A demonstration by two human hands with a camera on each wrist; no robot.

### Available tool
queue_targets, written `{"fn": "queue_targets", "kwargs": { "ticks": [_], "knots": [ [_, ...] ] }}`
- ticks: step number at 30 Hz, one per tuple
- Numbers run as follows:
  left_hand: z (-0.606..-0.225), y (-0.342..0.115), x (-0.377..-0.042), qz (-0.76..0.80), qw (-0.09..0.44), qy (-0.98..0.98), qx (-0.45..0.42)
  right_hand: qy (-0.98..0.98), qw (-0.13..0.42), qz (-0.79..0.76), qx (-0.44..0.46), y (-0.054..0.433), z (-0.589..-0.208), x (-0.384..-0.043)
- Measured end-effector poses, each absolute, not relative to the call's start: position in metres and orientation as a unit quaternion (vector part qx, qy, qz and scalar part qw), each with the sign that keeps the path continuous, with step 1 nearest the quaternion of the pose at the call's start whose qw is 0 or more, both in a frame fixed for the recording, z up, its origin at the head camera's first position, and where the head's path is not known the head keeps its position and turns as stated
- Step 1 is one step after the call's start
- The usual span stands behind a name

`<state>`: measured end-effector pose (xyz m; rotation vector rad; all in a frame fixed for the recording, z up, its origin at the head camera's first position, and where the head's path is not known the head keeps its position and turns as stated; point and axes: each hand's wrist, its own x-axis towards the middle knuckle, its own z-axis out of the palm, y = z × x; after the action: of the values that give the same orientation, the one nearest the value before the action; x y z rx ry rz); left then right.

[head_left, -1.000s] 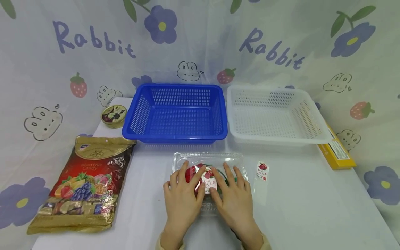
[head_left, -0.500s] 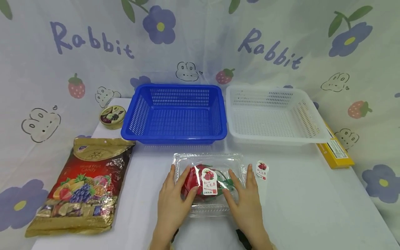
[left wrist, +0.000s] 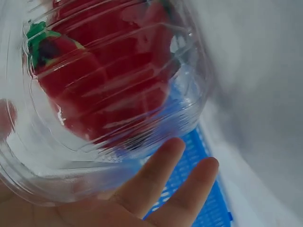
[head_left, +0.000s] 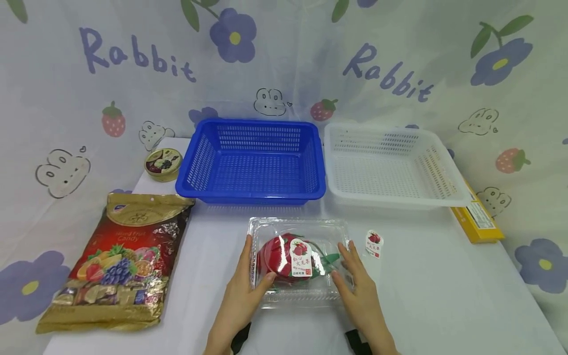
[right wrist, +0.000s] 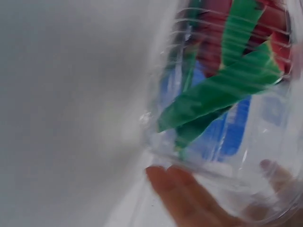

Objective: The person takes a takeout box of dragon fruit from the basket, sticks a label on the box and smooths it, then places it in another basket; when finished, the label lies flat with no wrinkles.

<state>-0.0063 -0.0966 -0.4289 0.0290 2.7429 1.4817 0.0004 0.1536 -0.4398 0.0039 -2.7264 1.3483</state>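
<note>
A clear plastic clamshell box lies in front of me, a red dragon fruit with green leaf tips inside it. On its lid is a white label with a fruit picture. My left hand holds the box's left side, thumb over the rim. At the right side, my right hand grips the rim between thumb and fingers. Both wrist views show fingers along the box's side; in the right wrist view the thumb shows through the plastic above the fingers.
Behind stand a blue basket and a white basket. A candy bag lies left, a round tin beyond it. Right of the box lies a spare label on a backing strip; a yellow box sits farther right.
Both hands have moved off the top of the lid and outward to the box's two sides. The label on the lid, partly covered before, now shows fully.
</note>
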Motion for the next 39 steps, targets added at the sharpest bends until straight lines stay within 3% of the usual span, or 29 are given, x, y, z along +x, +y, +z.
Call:
{"fn": "queue_targets", "kwargs": {
  "ticks": [13, 21, 32, 39],
  "knots": [
    [-0.430, -0.100, -0.009, 0.503, 0.042, 0.863, 0.027, -0.882, 0.043, 0.469, 0.031, 0.165, -0.447, 0.003],
    [-0.434, -0.096, -0.010, 0.541, 0.018, 0.840, 0.034, -0.882, 0.050, 0.466, 0.049, 0.164, -0.445, 0.004],
    [-0.423, -0.091, -0.009, 0.521, -0.005, 0.853, 0.036, -0.883, 0.113, 0.440, 0.117, 0.170, -0.443, 0.007],
    [-0.414, -0.092, -0.011, 0.523, -0.050, 0.849, 0.053, -0.842, 0.178, 0.446, 0.246, 0.174, -0.440, 0.006]
  ]
}}
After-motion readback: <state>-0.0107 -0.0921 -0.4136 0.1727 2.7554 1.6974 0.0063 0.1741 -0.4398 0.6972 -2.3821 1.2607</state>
